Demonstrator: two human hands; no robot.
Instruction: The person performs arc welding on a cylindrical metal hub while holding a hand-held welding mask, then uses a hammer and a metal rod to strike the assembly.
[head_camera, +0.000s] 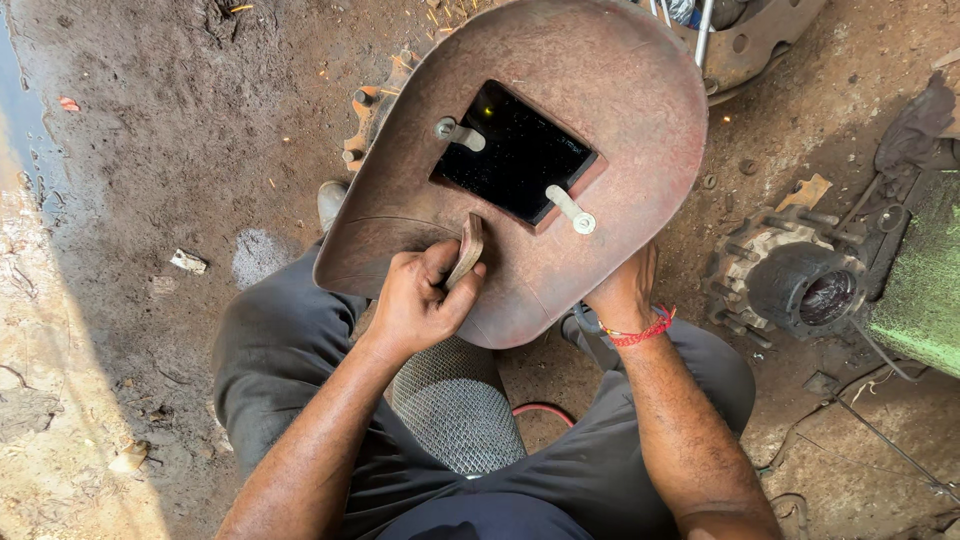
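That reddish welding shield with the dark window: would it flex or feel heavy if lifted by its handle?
The welding shield looks like one rigid curved sheet, so probably stiff, not floppy. The left hand alone grips its handle, suggesting it is fairly light for its breadth. Its dark glass window, held by two small clips, seems the fragile part.

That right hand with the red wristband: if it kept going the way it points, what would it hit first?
The right hand reaches under the welding shield; straight on it probably meets the shield's hidden side, though depth there is unclear.

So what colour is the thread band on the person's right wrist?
Red: the thread wristband on the right hand, which reaches behind the rusty brown welding shield; head view.
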